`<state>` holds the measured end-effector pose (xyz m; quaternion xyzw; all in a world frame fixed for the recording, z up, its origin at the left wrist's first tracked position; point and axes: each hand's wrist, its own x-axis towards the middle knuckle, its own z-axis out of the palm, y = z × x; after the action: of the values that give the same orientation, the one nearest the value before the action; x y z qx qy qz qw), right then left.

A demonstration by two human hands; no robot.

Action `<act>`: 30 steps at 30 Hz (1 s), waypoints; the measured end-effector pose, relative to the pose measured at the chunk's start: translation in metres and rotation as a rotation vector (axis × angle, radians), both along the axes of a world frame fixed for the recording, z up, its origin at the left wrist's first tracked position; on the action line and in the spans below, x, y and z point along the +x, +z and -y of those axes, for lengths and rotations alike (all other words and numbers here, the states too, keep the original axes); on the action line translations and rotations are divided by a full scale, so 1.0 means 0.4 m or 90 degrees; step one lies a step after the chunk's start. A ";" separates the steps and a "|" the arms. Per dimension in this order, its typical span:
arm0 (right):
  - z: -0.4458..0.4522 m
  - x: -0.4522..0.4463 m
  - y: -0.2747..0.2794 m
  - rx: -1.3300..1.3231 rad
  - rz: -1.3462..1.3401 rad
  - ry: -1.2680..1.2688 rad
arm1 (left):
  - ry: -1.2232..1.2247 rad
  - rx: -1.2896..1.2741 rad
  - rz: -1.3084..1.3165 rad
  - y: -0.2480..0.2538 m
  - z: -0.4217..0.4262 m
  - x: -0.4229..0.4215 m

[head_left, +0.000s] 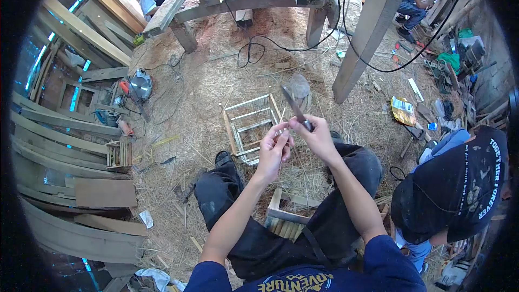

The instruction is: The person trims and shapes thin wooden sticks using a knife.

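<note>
Over a straw-littered workshop floor [200, 92], a seated worker's right hand [316, 138] gripped a knife [294, 106] by its handle, fingers closed around it, in front of the body and above the gap between 2 bent knees. Its long axis ran aslant, from the handle at the right hand up and to the left in the head view, with the blade's tip pointing away from the wearer, toward the workbench [248, 5] at the far end. The blade looked dull gray-brown, slim and bare, narrowing to a point; 1 dark, rounded part of the handle showed beside the fingers.

Just beside it, the left hand [275, 148] was partly curled, thumb and fingertips drawn together near the right hand's fingertips; whether they pinched a thin strip could not be told.

Beyond the hands, an open stick frame [230, 133] sat on the floor, with a clear plastic bag [298, 84] near the blade's tip. Between the legs lay a slatted wooden piece [286, 229]. At right, a co-worker in a black shirt [454, 184] lettered "TOGETHER FOREVER" bent low; 2 more people were visible farther off, near the bench's 2 sides.
</note>
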<state>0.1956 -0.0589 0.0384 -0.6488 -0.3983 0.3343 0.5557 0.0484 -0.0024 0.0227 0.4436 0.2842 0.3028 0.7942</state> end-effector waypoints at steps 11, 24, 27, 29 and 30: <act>0.024 0.027 -0.049 0.015 -0.071 -0.012 | -0.044 0.074 -0.053 -0.028 0.054 -0.017; 0.017 -0.007 0.016 0.021 -0.180 -0.024 | 0.011 0.111 -0.094 -0.007 0.043 -0.019; 0.012 -0.006 0.027 -0.034 -0.180 -0.021 | 0.021 0.103 -0.089 -0.002 0.047 -0.016; -0.001 -0.001 -0.010 -0.003 -0.115 -0.032 | 0.023 0.094 -0.086 0.002 0.044 -0.019; -0.008 -0.002 -0.014 0.013 -0.083 -0.036 | 0.019 0.092 -0.084 0.003 0.039 -0.022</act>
<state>0.1949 -0.0556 0.0328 -0.6306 -0.3461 0.3560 0.5965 0.0396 -0.0180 0.0238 0.5141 0.3201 0.3044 0.7352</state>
